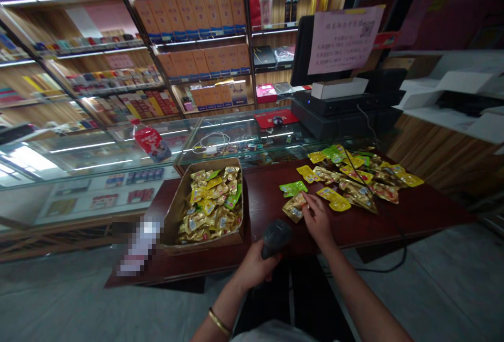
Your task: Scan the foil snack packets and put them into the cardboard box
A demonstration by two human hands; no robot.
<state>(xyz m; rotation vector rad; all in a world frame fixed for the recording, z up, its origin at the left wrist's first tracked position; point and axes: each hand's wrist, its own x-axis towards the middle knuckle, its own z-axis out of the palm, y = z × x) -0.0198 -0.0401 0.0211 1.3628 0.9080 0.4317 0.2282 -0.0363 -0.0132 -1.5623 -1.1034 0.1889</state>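
My left hand [258, 264] is wrapped round the handle of a black barcode scanner [277, 235], held up at the table's near edge. Its head tilts toward a gold snack packet [293, 207] on the tabletop. My right hand [317, 218] has its fingertips on that packet's right side; whether they pinch it or only press on it is hard to make out. Just behind lies a green packet [293, 189]. A pile of gold, yellow and green packets [356, 178] spreads to the right. At the left, a cardboard box [241, 195] holds many similar packets.
A dark red wooden table [260, 195] carries everything. Behind it, a glass counter [185, 145] bears a red-labelled bottle [150, 140], a white cable [212, 148] and a mouse [277, 121]. A monitor with a pink notice [344, 40] stands right. A black cord [388, 221] crosses the pile.
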